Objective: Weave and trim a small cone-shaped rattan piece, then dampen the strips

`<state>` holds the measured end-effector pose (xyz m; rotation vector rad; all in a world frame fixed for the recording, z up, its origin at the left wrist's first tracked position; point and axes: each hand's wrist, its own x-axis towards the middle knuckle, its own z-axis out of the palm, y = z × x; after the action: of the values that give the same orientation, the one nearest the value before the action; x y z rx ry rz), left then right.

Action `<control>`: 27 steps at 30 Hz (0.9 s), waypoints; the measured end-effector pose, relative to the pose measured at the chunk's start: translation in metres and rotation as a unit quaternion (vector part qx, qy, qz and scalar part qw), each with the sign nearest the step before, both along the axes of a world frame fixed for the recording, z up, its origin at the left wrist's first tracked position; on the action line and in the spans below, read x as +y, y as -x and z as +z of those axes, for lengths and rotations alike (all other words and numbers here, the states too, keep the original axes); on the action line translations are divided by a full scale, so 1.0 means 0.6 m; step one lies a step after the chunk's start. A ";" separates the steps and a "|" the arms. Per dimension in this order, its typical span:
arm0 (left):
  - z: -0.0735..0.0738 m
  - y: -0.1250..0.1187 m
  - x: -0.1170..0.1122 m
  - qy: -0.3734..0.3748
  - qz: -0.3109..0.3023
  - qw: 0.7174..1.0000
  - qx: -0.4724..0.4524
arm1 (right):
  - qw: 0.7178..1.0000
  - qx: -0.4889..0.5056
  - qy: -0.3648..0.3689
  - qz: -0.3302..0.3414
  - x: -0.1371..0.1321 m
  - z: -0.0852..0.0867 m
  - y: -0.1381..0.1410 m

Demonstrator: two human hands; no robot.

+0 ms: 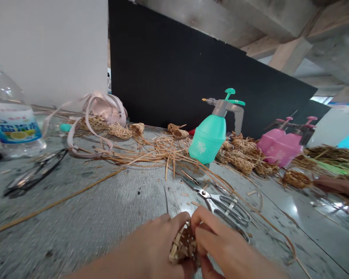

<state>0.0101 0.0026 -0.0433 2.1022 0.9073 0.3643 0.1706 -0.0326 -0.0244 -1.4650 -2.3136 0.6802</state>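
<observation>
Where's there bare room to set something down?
Mostly bare: the tabletop between the long strip and the left hand; smaller, between that strip and the bag strap. Crowded: around the green spray bottle, among loose strips and woven pieces; scissors lie beyond the right hand.

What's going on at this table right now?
A person holds a small woven piece between both bare hands: the left hand grips one side, and the right hand's fingers are at the other. Just beyond lie scissors, with loose strips and a green spray bottle further back. At the right edge, another person's hand is at a second woven piece.
</observation>
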 end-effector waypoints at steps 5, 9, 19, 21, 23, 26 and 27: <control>0.005 0.008 -0.003 -0.011 0.007 1.000 -0.012 | 0.973 0.161 0.151 -0.063 0.010 0.009 -0.020; 0.013 0.012 -0.006 -0.011 0.005 1.000 -0.007 | 0.928 0.239 0.276 -0.079 0.012 0.004 -0.030; 0.005 0.012 0.001 -0.011 -0.022 1.000 0.003 | 0.920 0.296 0.243 -0.085 0.005 -0.022 -0.023; 0.009 0.012 0.001 -0.011 -0.018 1.000 0.011 | 0.890 0.354 0.268 -0.103 0.003 -0.037 -0.025; 0.016 0.012 0.001 -0.010 -0.009 1.000 0.017 | 0.872 0.387 0.278 -0.112 0.000 -0.052 -0.024; 0.025 0.012 -0.002 0.004 -0.006 1.000 0.016 | 0.877 0.415 0.214 -0.113 -0.006 -0.067 -0.019; 0.027 0.012 -0.003 0.007 -0.003 1.000 0.015 | 0.880 0.425 0.181 -0.113 -0.009 -0.071 -0.017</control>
<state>0.0026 0.0006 -0.0269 2.1026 0.9179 0.3220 0.1810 -0.0379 -0.0671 -1.1781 -1.3631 1.3940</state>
